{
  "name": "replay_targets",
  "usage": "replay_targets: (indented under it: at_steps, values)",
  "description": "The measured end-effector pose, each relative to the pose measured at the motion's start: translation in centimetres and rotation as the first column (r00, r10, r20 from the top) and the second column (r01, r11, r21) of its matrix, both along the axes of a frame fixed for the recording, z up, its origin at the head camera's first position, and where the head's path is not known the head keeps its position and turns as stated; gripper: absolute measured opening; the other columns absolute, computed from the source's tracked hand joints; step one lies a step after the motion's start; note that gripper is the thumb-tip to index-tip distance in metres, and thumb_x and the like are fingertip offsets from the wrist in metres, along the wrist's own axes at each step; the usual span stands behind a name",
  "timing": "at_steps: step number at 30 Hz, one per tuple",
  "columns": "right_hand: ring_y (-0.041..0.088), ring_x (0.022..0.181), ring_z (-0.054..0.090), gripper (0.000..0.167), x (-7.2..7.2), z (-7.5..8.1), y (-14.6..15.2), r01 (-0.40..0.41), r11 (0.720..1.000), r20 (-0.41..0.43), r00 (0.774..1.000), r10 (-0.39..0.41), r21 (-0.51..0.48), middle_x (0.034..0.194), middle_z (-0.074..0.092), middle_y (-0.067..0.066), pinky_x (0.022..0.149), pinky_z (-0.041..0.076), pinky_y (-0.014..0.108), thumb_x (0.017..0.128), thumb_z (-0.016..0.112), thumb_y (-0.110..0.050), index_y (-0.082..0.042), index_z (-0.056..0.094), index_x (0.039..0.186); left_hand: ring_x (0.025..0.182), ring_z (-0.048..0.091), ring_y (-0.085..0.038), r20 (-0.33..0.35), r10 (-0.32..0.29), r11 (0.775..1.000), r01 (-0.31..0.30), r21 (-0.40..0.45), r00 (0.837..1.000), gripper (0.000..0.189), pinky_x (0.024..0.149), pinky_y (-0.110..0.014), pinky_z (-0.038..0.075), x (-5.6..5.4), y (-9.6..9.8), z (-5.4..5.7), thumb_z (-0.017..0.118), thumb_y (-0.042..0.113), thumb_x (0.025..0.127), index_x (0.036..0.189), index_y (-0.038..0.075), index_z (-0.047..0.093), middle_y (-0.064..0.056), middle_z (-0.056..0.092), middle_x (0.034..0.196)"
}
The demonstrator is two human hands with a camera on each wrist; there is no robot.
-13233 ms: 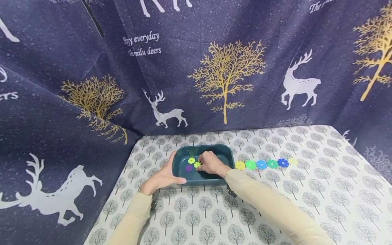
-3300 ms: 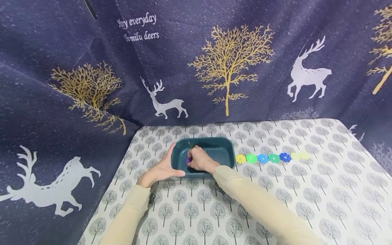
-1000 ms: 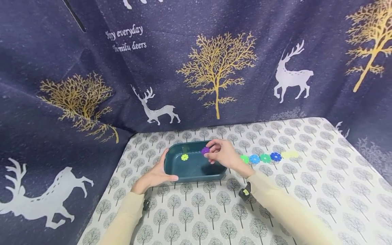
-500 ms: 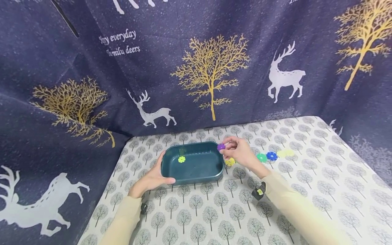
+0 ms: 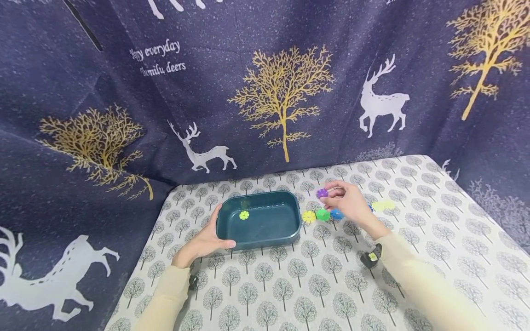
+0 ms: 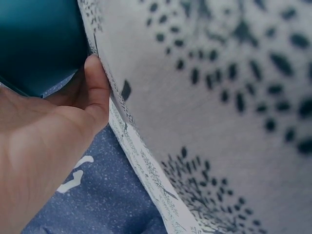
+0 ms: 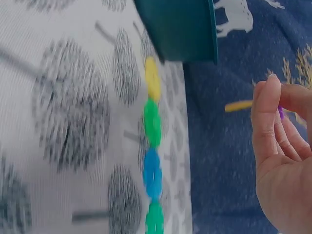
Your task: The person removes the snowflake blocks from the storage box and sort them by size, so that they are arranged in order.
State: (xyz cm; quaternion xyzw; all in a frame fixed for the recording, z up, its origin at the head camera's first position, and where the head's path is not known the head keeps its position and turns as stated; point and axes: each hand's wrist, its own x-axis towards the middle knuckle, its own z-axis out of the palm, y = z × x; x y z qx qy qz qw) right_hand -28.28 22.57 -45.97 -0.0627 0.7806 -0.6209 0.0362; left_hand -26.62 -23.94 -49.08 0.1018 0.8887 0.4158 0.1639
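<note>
My left hand (image 5: 207, 241) clasps the left end of a dark teal plastic tub (image 5: 271, 227), its thumb over the front rim. One yellow-green snowflake building disc (image 5: 244, 215) lies inside the tub. My right hand (image 5: 348, 202) pinches a purple snowflake disc (image 5: 321, 193) between thumb and fingers, above a row of discs on the table. The row shows a yellow disc (image 5: 308, 216), a green disc (image 5: 323, 214) and a blue disc (image 5: 337, 214). In the right wrist view a teal-green disc (image 7: 154, 218) follows; in the head view the right hand hides it.
At the row's right end lie pale yellow-green discs (image 5: 383, 205), beside a mostly hidden dark blue disc (image 5: 370, 208). The table wears a tree-print cloth (image 5: 285, 285). Behind it hangs a navy curtain (image 5: 232, 92) with deer and trees.
The purple disc, lifted from the tub by the right hand, has travelled right, past the tub's rim and over the row. Earlier, another yellow-green disc joined the row's far end. The left hand keeps its hold.
</note>
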Motion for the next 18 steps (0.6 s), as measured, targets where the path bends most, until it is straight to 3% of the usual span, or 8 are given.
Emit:
replay_targets:
  at_steps: [4,13,18]
  values:
    - [0.015,0.078,0.081,0.053,0.3,-0.1,2.1,0.038,0.999,-0.005,0.999,-0.038,0.024,0.092,0.081,-0.002,0.084,0.070,0.044,0.097,0.079,-0.004,0.010,0.056,0.143,0.162,0.024,-0.061,0.000,0.000,1.000,0.000,-0.010,1.000,0.148,0.131,-0.078,0.024,0.0,0.0,-0.1,0.097,0.036,0.080,0.175,0.017,-0.016,-0.037,0.016,0.178]
    - [0.011,0.077,0.082,0.055,0.4,-1.5,7.6,0.106,0.993,-0.004,0.994,-0.106,0.051,0.089,0.083,-0.010,0.078,0.070,0.036,0.100,0.078,-0.010,0.011,0.054,0.145,0.164,0.021,-0.058,-0.005,-0.020,0.998,0.020,0.054,1.000,0.147,0.132,-0.076,0.024,0.2,-0.2,-0.4,0.096,0.037,0.082,0.174,0.019,-0.018,-0.034,0.012,0.180]
    - [0.007,0.076,0.081,0.058,0.7,-2.1,10.3,0.147,0.988,-0.003,0.989,-0.147,0.038,0.090,0.084,-0.014,0.077,0.069,0.031,0.100,0.077,-0.008,0.013,0.050,0.148,0.163,0.024,-0.059,-0.006,-0.017,0.997,0.018,0.073,1.000,0.145,0.131,-0.077,0.022,0.2,-0.1,-0.2,0.094,0.030,0.081,0.174,0.018,-0.016,-0.034,0.016,0.179]
